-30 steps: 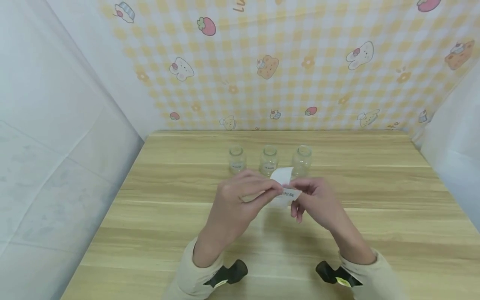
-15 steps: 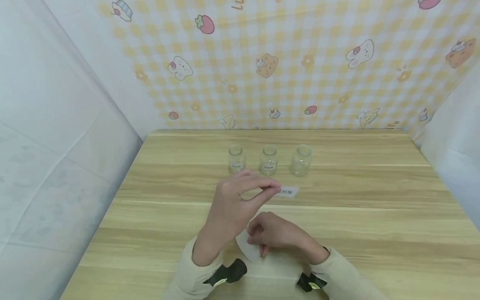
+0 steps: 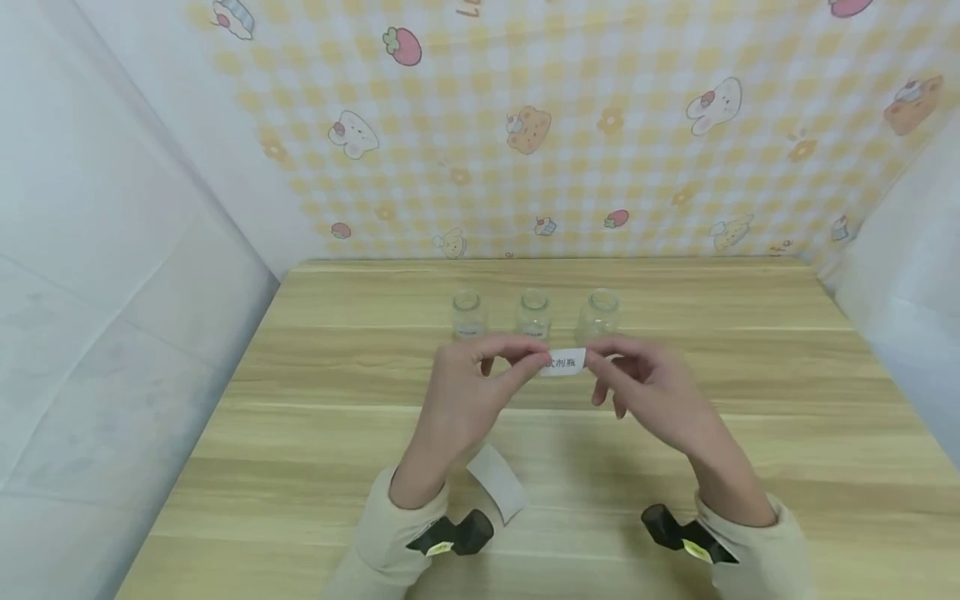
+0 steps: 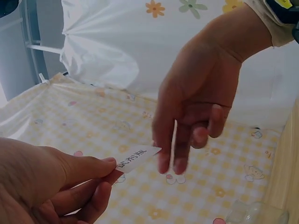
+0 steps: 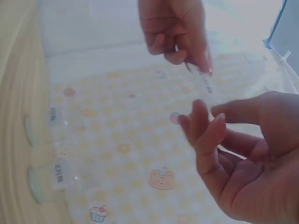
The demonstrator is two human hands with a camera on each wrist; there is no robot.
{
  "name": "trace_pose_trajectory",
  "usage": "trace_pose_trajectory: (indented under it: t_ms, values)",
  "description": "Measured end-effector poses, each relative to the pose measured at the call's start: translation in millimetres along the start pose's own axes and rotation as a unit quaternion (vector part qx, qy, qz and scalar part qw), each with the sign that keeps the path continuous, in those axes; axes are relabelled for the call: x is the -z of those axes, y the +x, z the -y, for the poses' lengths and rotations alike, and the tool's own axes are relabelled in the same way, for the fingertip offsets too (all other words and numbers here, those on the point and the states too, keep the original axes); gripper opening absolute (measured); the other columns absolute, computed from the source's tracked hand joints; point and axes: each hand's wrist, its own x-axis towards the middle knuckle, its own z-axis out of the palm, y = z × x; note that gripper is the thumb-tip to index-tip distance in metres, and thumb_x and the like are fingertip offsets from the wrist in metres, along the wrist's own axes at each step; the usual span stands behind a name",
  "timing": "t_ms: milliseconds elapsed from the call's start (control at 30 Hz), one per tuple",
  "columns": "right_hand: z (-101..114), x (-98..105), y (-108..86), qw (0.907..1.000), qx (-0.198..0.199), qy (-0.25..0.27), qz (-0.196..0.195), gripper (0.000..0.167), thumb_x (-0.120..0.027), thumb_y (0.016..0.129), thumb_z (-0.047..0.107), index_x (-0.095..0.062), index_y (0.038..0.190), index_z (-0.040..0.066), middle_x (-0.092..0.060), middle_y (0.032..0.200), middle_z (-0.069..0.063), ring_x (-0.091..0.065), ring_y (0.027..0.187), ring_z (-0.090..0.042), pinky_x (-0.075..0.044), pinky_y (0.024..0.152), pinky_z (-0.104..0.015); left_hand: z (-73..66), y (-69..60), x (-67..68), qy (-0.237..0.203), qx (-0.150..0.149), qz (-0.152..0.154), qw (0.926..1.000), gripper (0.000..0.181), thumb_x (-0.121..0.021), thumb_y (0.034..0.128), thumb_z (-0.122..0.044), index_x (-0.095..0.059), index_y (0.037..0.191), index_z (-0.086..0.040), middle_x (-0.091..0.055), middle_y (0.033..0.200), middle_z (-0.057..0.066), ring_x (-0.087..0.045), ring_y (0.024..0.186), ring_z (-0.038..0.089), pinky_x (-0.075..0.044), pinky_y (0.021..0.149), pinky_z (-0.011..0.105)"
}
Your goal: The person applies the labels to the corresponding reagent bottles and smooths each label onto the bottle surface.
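Note:
A small white label (image 3: 565, 362) with printed dark characters is held up above the table. My left hand (image 3: 468, 392) pinches its left end between thumb and fingers; in the left wrist view the label (image 4: 137, 157) sticks out of that pinch. My right hand (image 3: 656, 392) is at the label's right edge. Its thumb and fingers (image 5: 201, 121) look apart in the right wrist view, with the label's free end close to the fingertips. Behind the hands stand three clear glass jars: the left jar (image 3: 468, 310) and middle jar (image 3: 534, 310) bear labels, while none shows on the right jar (image 3: 600, 312).
A bent piece of white paper (image 3: 498, 483) lies on the wooden table (image 3: 337, 467) near the left forearm. A yellow checked cloth (image 3: 450, 125) hangs behind the table, with white sheeting (image 3: 135, 333) along the left side.
My right hand took the white paper from the label, set it on the table near the left forearm, let go and returned to the label. My left hand keeps pinching the label.

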Motion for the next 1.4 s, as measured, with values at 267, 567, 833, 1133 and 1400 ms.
trace_pose_trajectory:
  t_ms: [267,567,833,1133,1400]
  values:
    - [5.8,1.7,-4.0,0.9982,0.011,0.022,-0.054,0.015,-0.066,0.103,0.013,-0.074,0.112,0.004,-0.067,0.074,-0.008,-0.062,0.059,-0.022,-0.05,0.05,-0.029,6.1,4.6,-5.7,0.001,0.007,-0.012,0.9999,0.01,-0.082,0.0908,-0.015,-0.082,0.1,-0.011,-0.078,0.088,-0.007,-0.062,0.079,0.011,-0.035,0.064,0.024]
    - [2.2,3.0,-4.7,0.9957,-0.002,-0.016,-0.092,0.011,-0.074,0.098,0.014,-0.076,0.104,0.006,-0.065,0.069,-0.005,-0.056,0.054,-0.019,-0.043,0.045,-0.027,11.6,7.5,-12.0,0.01,-0.005,-0.008,0.9999,0.01,-0.081,0.0912,-0.013,-0.082,0.1,-0.009,-0.077,0.087,-0.005,-0.061,0.077,0.011,-0.036,0.063,0.022]
    - [1.4,3.6,-2.7,0.9938,0.014,-0.017,-0.109,0.008,-0.075,0.096,0.012,-0.078,0.1,0.005,-0.063,0.066,-0.006,-0.055,0.054,-0.019,-0.042,0.045,-0.028,16.6,9.2,-15.3,0.02,-0.002,-0.025,0.9995,0.018,-0.083,0.0893,-0.012,-0.081,0.107,-0.009,-0.079,0.091,-0.003,-0.062,0.075,0.01,-0.042,0.064,0.022]
    - [2.0,-1.1,-0.8,0.9908,0.039,-0.008,-0.129,0.007,-0.076,0.095,0.008,-0.079,0.099,0.004,-0.063,0.064,-0.003,-0.053,0.051,-0.017,-0.043,0.045,-0.025,18.4,10.3,-16.9,0.027,-0.02,-0.036,0.9988,0.026,-0.085,0.0867,-0.013,-0.08,0.112,-0.01,-0.079,0.098,0.0,-0.061,0.071,0.01,-0.039,0.06,0.024]
    - [-0.1,-3.1,0.7,0.9895,0.044,-0.012,-0.138,0.008,-0.075,0.095,0.006,-0.079,0.1,0.001,-0.064,0.066,-0.002,-0.055,0.052,-0.016,-0.045,0.046,-0.024,23.7,10.4,-22.4,0.065,-0.039,-0.046,0.9961,0.031,-0.087,0.0856,-0.015,-0.078,0.115,-0.01,-0.078,0.104,-0.002,-0.063,0.072,0.007,-0.037,0.063,0.025]
